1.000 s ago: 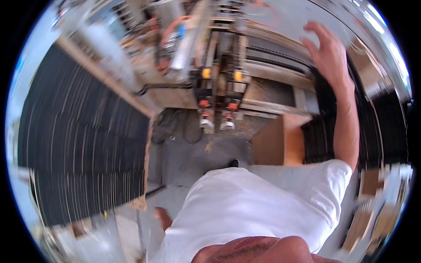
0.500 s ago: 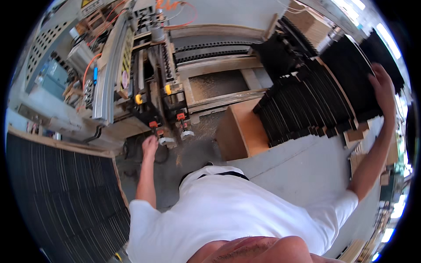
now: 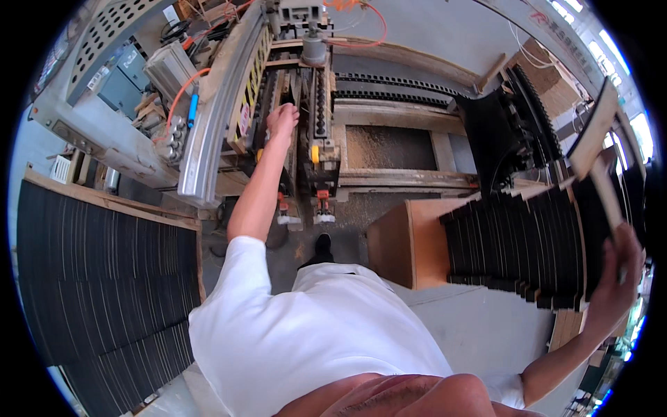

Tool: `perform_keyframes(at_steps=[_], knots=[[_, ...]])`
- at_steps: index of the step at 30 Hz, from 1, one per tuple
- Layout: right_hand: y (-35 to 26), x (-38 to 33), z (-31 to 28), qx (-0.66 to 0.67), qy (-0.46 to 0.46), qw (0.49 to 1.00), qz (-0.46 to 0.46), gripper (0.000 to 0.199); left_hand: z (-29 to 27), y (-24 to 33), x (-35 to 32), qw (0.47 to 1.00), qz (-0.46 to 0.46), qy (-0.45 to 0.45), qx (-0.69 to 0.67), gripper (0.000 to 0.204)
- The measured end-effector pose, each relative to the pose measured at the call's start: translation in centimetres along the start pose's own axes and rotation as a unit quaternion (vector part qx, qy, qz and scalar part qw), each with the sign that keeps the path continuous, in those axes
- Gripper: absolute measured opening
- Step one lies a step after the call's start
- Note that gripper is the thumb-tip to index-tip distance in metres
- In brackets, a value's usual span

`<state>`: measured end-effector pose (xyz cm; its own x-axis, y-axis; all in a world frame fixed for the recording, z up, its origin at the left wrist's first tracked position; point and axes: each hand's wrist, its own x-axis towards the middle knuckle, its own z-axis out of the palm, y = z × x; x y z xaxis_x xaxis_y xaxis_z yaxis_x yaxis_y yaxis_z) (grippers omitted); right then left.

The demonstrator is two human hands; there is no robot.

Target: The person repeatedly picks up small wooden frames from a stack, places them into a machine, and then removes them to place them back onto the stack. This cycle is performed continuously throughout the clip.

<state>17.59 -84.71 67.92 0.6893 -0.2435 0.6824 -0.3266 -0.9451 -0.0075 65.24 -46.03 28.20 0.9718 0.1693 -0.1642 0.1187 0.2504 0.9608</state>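
Observation:
My left hand reaches forward over the machine's narrow channel, between its rails. Its fingers are curled closed; what they hold, if anything, is hidden. Far to the right, my right hand is closed on a thin wooden strip, its pale edge rising from my fingers. Beyond that strip stands a tilted thin board with a tan face; whether they are one piece I cannot tell. Beside this hand is a long row of black panels, standing on edge close together.
A brown wooden box stands beside the row. At left is another stack of black panels with a wooden edge. The machine has a metal beam, orange hoses and red-and-white clamps. Sawdust lies inside the wooden frame.
My left hand has moved forward from the machine's near end to its channel. My right hand has come back nearer and now holds the thin strip. The view has shifted left.

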Motion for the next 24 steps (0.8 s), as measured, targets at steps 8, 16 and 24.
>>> perform_keyframes(at_steps=[8,16,24], knots=[[-15.5,0.8,7.9,0.064,-0.152,0.977,-0.132,0.029,3.2,-0.7,18.9,0.988,-0.115,0.076,-0.073,0.061],[-19.5,3.1,16.9,0.189,-0.168,0.962,-0.103,0.026,5.5,-1.5,26.5,0.953,-0.118,0.149,-0.238,0.051],[-24.7,6.4,32.4,0.331,-0.203,0.908,-0.156,0.02,3.4,-3.8,15.1,0.962,-0.084,0.107,-0.237,0.044]])
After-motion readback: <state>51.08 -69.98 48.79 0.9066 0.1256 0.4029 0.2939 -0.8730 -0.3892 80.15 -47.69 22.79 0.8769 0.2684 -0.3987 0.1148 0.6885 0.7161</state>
